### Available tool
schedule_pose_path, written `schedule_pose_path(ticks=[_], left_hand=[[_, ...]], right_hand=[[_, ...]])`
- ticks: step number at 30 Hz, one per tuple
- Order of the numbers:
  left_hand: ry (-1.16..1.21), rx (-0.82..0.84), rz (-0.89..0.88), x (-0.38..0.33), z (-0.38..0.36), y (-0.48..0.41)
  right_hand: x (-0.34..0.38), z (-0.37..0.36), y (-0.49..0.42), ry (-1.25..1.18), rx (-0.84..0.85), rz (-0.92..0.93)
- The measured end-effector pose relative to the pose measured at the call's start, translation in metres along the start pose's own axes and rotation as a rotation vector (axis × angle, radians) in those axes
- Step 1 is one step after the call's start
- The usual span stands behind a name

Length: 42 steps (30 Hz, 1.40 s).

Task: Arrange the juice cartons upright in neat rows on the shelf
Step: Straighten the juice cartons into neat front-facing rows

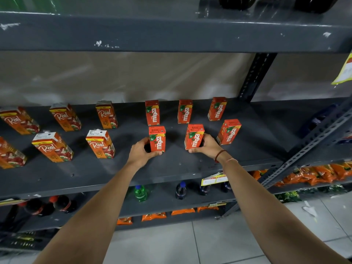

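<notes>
Orange Maaza cartons stand upright in two rows on the dark grey shelf (171,168). My left hand (140,152) grips the front-left Maaza carton (157,139) at its base. My right hand (207,144) grips the front-middle Maaza carton (194,137). A third front carton (228,132) stands free to the right. Behind them stand three back-row Maaza cartons (152,113), (184,111), (217,109). To the left, several orange Real cartons (100,144) stand in two rows, spaced apart.
The shelf above (171,33) overhangs close over the cartons. A slotted metal upright (255,77) stands at the back right, and a diagonal brace (314,138) at the right. Bottles (141,193) and orange packets (314,173) fill the lower shelves. Tiled floor lies below.
</notes>
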State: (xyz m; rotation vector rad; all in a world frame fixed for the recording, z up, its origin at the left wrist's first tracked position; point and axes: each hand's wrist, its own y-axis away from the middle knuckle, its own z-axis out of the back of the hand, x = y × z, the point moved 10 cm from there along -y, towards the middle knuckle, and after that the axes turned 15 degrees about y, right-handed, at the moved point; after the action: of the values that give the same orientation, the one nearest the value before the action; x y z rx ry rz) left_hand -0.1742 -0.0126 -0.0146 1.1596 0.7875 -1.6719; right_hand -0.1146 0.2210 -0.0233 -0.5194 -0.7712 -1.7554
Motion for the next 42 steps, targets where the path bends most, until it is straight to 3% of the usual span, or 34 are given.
schedule_pose_path(ticks=[7,14,18,21,25,30,33,37,42], left_hand=[[-0.015,-0.007,-0.004,-0.001,-0.001,0.004],[0.062,-0.123,-0.060,-0.006,0.014,0.037],[0.122,-0.224,-0.079,0.009,0.048,0.069],[0.199,-0.333,-0.044,0.022,0.091,0.098],[0.161,-0.496,-0.036,0.036,0.158,0.130],[0.109,-0.752,0.032,0.070,0.240,0.153],[0.055,-0.725,0.140,0.092,0.260,0.140],[0.005,-0.676,0.131,0.090,0.257,0.117],[-0.052,-0.819,0.161,0.079,0.249,0.107]], right_hand=[[-0.004,0.005,0.008,-0.048,-0.119,0.024],[-0.023,0.011,0.062,-0.208,-0.480,-0.090],[0.007,-0.011,0.094,-0.193,-0.592,-0.050],[0.056,-0.050,0.097,-0.185,-0.533,0.073],[0.127,-0.120,0.072,-0.112,-0.310,0.233],[0.185,-0.168,0.037,-0.086,-0.177,0.266],[0.199,-0.175,0.018,-0.059,-0.179,0.225],[0.208,-0.179,0.003,-0.035,-0.151,0.226],[0.220,-0.184,0.001,-0.018,-0.049,0.257]])
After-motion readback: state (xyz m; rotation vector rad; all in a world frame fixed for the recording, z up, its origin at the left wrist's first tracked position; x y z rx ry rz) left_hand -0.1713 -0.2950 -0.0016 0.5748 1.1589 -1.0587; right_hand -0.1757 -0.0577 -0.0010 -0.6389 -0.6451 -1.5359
